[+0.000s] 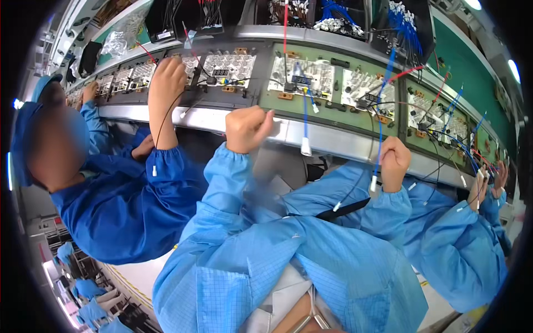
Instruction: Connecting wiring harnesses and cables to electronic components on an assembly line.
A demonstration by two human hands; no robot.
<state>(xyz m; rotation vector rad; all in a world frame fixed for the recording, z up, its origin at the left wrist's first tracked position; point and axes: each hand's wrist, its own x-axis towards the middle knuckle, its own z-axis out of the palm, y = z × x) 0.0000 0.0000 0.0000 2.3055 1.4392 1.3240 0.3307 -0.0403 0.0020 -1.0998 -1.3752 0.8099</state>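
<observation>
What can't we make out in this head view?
All in the head view:
- Inside of the left hand: hidden by its curled fingers.
- Right hand: its curled fingers hide whether it grips the blue wire or the wire just hangs beside it.
- Red wires in the bin: cut off by the upper edge.
- Far-left circuit boards: too small, squeezed near the fisheye rim.
</observation>
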